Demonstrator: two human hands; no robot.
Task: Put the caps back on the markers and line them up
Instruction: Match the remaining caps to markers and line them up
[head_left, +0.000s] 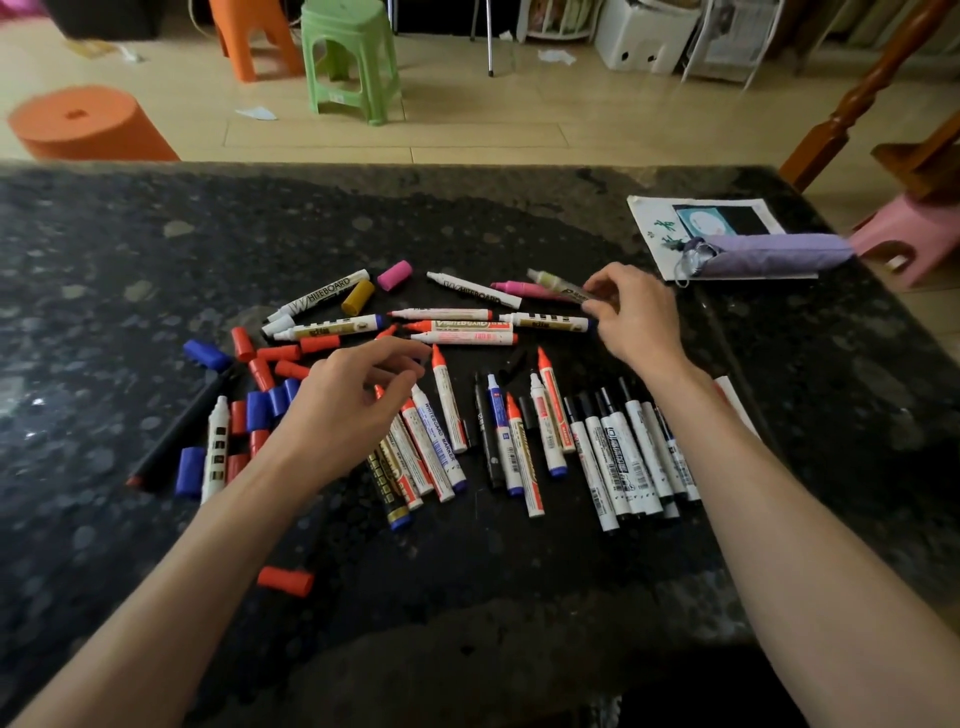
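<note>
The one head-worn camera is looking forward and down, sitting close over the dark table (130, 249), which is filling most of the frame. Tiled floor (519, 119) is showing across the top.

uncapped markers (524, 415), loose caps (270, 364) scattered

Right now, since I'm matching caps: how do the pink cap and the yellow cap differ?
The pink cap is bright pink; the yellow cap is dull mustard. The pink cap lies apart from the markers, farther away; the yellow cap lies close beside a white marker. Both are loose, on their sides.
</note>
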